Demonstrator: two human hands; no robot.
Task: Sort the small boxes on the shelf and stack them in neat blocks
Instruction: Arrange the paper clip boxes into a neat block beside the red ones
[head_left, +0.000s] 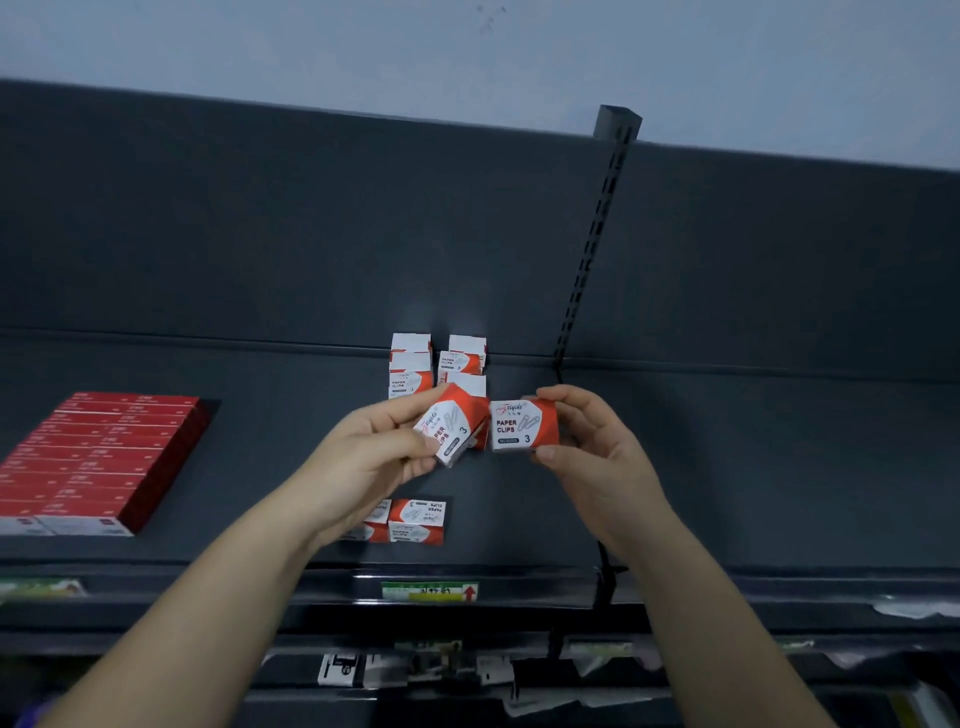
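Now mid-sort, both hands up over the shelf (727, 467), one paper-clip box apiece.

Left hand (374, 452): fingers and thumb curled round a tilted box (449, 423), printed face to the camera, long axis slanting up toward the right, upper corner close to the other box.

Right hand (592, 441): pinching a level box (524, 423), thumb below and fingers on top, long axis across the view, label upright and readable.

Both boxes clear of the shelf, just beside each other at the inner edges; actual contact too close to call.

Directly behind the hands, against the back panel: two short back stacks (465, 358) of the same red-and-white boxes, lower parts partly hidden by the tilted box. Toward the front edge, under the left wrist: front boxes (418, 519), a low pair, labels upside down to the camera. Far left, well apart: red block (98, 457) of flat boxes, already squared up.

Likely next: turning the tilted box to match the level one, then setting both away from the body onto the back stacks. Left hand seemingly a little nearer those stacks. Both forearms reaching up and forward, converging toward the middle.
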